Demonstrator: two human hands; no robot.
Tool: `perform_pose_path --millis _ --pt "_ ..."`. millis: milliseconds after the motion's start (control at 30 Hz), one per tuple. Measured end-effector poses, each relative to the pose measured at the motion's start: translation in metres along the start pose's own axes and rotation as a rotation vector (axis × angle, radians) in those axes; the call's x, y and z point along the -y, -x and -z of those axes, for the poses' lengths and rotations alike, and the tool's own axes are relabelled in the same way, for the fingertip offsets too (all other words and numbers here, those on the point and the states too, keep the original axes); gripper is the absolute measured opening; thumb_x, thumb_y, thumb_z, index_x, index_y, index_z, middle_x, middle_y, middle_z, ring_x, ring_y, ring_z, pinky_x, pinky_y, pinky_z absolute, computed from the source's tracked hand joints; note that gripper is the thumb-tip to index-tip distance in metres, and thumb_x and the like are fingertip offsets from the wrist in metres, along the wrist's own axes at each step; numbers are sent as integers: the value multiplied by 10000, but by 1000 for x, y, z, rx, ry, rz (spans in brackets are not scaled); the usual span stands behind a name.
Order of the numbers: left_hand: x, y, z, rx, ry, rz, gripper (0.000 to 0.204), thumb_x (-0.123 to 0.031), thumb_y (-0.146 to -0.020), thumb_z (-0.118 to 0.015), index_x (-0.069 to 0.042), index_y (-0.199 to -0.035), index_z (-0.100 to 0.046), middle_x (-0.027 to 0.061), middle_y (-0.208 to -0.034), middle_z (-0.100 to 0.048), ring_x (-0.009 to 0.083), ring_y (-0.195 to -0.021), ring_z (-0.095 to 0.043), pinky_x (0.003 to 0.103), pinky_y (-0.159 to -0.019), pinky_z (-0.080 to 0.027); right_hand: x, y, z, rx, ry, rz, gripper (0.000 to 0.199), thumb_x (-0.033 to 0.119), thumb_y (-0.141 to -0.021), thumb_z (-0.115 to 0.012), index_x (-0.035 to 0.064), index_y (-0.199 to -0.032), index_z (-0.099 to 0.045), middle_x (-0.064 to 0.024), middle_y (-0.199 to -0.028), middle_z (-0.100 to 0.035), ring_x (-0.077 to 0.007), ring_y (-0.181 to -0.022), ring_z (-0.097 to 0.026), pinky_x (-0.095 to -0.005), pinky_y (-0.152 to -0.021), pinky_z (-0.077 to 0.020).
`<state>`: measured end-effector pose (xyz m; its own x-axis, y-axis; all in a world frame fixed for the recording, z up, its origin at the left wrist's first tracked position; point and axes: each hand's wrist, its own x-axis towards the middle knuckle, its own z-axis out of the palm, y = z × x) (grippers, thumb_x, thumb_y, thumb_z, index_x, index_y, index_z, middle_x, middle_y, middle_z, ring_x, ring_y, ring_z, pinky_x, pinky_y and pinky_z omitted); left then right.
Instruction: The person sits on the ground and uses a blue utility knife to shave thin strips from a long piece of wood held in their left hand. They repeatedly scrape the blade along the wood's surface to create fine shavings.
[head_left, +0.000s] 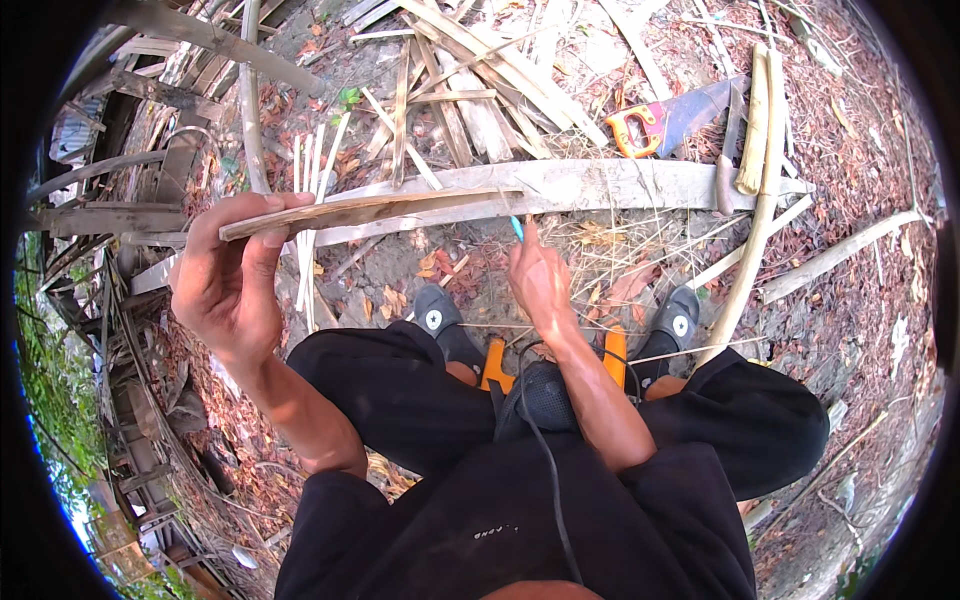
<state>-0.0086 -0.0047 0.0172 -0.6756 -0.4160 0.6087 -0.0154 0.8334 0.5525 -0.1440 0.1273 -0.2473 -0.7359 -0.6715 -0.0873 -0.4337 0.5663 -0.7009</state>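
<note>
My left hand (240, 285) is closed on one end of a narrow wooden slat (370, 212), thumb and fingers pinching it. The slat is held up and points to the right, over a long grey board (600, 185). Close by its far end, my right hand (540, 275) is closed on a slim turquoise pen-like thing (517, 228), of which only a short part sticks out. Whether its tip touches the slat I cannot tell.
A handsaw (690, 115) with an orange handle and a knife (726, 180) lie at the board's right end, beside light poles (755, 130). Split slats (480, 90) are heaped beyond the board. An orange-legged seat (495, 365) and sandals (437, 315) are near me.
</note>
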Motion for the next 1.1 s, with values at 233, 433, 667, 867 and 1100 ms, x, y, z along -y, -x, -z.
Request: perform_pose_path --millis 233,433,667,867,1100 --pt "-5 7 0 25 -11 -120 150 99 -758 -637 75 -906 -628 180 -837 -669 231 -757 -659 284 -672 -510 48 24 83 -4 -421 -13 198 157 -937 -500 -36 -983 -494 -249 -614 -566 -452 -583 -567 -505 -535 -421" --pt "-14 -1 -8 -27 -120 -177 184 86 -643 -679 58 -823 -659 147 -742 -664 216 -654 -634 270 -589 -473 146 61 136 -103 -634 506 90 55 -906 -515 -7 -960 -480 -172 -584 -528 -374 -514 -551 -428 -481 -406" --pt "-16 3 -5 -35 -180 -187 191 89 -660 -691 60 -847 -664 131 -714 -659 168 -611 -613 244 -548 -447 113 56 95 -88 -343 396 152 74 -865 -561 16 -901 -425 -179 -673 -579 -388 -565 -596 -459 -454 -457" --pt "-18 -3 -11 -19 -40 -114 181 111 -700 -669 40 -867 -665 127 -779 -659 166 -641 -617 236 -575 -480 10 24 15 -7 -101 -22 175 151 -914 -470 -19 -932 -506 -280 -701 -596 -452 -652 -604 -511 -585 -481" --pt "-18 7 -6 -34 -52 -79 159 111 -706 -645 65 -858 -656 139 -770 -660 201 -662 -614 271 -609 -479 -5 45 59 -36 -354 -118 269 219 -961 -423 -30 -934 -520 -266 -647 -550 -418 -609 -569 -508 -605 -417"
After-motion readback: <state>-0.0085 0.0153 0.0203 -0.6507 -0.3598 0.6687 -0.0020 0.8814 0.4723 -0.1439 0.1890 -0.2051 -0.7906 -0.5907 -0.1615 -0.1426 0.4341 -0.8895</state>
